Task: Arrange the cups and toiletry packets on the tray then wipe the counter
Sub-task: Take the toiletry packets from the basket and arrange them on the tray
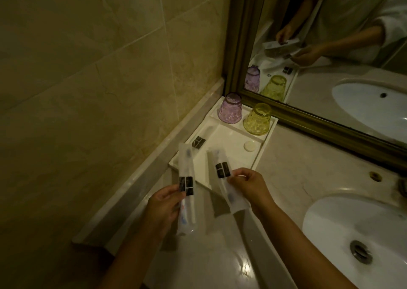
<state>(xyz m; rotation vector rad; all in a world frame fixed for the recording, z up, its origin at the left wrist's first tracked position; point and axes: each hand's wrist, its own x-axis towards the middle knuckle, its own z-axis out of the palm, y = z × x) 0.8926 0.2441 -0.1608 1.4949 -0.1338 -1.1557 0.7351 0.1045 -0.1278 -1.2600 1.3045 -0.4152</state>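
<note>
A white tray (262, 150) sits in the counter's back left corner. On its far end stand a purple cup (230, 109) and a yellow cup (257, 119), both upside down. One toiletry packet with a black label (199, 142) lies on the tray's left side, and a small round soap (250, 146) lies on its right. My left hand (164, 207) grips a long clear toothbrush packet (186, 192). My right hand (248, 185) pinches a second toothbrush packet (222, 174) just above the tray's near corner.
A white sink basin (352, 233) with a metal drain (361, 251) lies to the right. A gold-framed mirror (330, 46) runs along the back and a tiled wall (99, 68) stands at the left. The marble counter (293, 163) lies between tray and sink.
</note>
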